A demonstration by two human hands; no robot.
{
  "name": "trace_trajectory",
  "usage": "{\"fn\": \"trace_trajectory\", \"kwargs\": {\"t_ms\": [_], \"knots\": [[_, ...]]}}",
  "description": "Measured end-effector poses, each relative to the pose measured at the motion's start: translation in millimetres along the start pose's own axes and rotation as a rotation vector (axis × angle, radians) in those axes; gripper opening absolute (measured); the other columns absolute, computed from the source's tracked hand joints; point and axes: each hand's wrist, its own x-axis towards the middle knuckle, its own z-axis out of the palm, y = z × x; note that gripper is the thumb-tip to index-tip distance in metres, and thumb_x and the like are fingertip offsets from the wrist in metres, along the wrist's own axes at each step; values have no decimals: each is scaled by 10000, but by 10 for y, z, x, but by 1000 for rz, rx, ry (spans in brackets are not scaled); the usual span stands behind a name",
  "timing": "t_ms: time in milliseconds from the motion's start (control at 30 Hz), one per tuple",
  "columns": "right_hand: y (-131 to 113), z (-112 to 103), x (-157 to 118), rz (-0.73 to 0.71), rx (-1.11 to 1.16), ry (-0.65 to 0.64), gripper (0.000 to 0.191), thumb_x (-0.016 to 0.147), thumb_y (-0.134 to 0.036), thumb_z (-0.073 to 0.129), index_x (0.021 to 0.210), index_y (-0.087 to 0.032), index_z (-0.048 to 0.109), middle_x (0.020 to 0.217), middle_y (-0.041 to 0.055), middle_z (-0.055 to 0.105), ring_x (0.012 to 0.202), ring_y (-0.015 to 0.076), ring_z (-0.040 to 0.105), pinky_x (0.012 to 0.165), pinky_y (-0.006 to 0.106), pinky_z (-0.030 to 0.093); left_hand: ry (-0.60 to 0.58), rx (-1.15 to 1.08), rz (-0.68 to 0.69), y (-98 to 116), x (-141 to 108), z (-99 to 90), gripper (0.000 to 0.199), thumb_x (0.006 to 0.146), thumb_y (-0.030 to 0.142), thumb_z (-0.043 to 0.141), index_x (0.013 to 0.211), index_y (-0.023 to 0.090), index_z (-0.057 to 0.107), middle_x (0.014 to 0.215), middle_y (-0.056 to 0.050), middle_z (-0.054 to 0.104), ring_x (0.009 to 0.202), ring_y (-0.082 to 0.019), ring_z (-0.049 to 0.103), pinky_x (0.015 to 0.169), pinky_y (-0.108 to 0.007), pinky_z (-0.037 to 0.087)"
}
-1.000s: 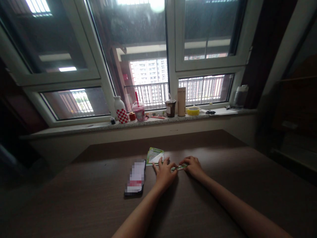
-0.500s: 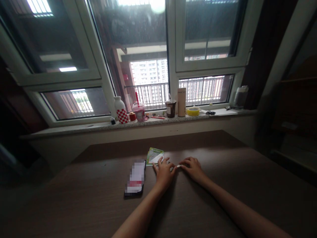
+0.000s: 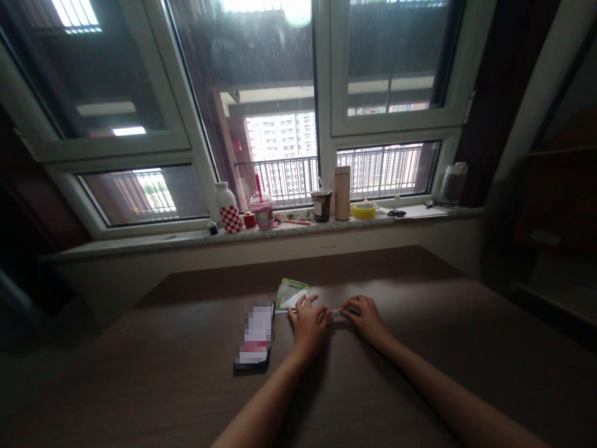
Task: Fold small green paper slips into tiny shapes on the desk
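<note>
A small whitish strip (image 3: pixel 336 312), too small to make out in detail, is stretched between my two hands just above the brown table (image 3: pixel 373 386). My left hand (image 3: pixel 310 323) pinches its left end with thumb and forefinger, the other fingers spread towards the card. At the other end, my right hand (image 3: pixel 366 318) grips the strip with its fingertips. Behind my left fingers lies a green and white card or packet (image 3: pixel 293 292), partly covered by them. To the left of that hand a phone (image 3: pixel 255 336) lies flat, its screen lit and blurred.
Along the windowsill (image 3: pixel 186 239) stand a checkered white bottle (image 3: pixel 228 208), a pink drink cup (image 3: pixel 262 210), a dark drink cup (image 3: pixel 321 205), a tan box (image 3: pixel 342 193), a yellow tape roll (image 3: pixel 364 210), black scissors (image 3: pixel 396 213) and a clear jug (image 3: pixel 453 183).
My right fingers have shifted slightly right and my left fingertips slightly left, so more of the whitish strip shows between them. The phone and the card have stayed put.
</note>
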Motion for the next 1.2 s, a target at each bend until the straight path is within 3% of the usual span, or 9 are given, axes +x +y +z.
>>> {"fn": "trace_trajectory", "kwargs": {"t_ms": [267,433,500,633,900,1200], "knots": [[-28,0,-18,1,17,9,132,785,-341,666,838,-260,755,1038,66,645,1066,259,524,964,370,394,4,-38,38,15,-5,-3,103,848,296,627,831,289,729,1376,1,542,1389,-297,300,1132,-668,69],[-23,8,-13,0,114,150,239,736,-342,713,939,-216,697,1010,81,642,1053,273,521,944,368,409,63,-110,25,5,15,39,99,844,268,629,791,243,708,1350,-18,562,1362,-290,338,1140,-618,141],[-23,0,-11,1,146,194,223,729,-354,714,895,-211,677,991,79,644,1041,275,524,934,374,413,85,-141,12,3,22,43,101,843,263,632,779,228,702,1338,-28,572,1348,-281,357,1143,-581,180],[-35,-14,-17,-53,191,128,138,754,-357,680,775,-221,677,933,64,674,1025,260,548,946,374,412,116,-186,12,8,20,36,107,838,258,642,755,222,700,1313,-27,590,1337,-268,376,1145,-540,211],[-62,-10,-30,-110,318,24,119,755,-321,665,761,-220,727,893,50,738,926,221,640,892,338,453,111,-231,28,26,6,36,91,817,277,671,754,244,727,1297,-24,604,1334,-274,388,1144,-540,217],[6,35,3,-66,349,72,196,727,-392,703,809,-231,781,985,111,723,1017,272,630,939,407,453,122,-270,74,-4,34,57,38,774,271,718,763,275,753,1273,-27,615,1322,-304,393,1124,-576,219]]}}
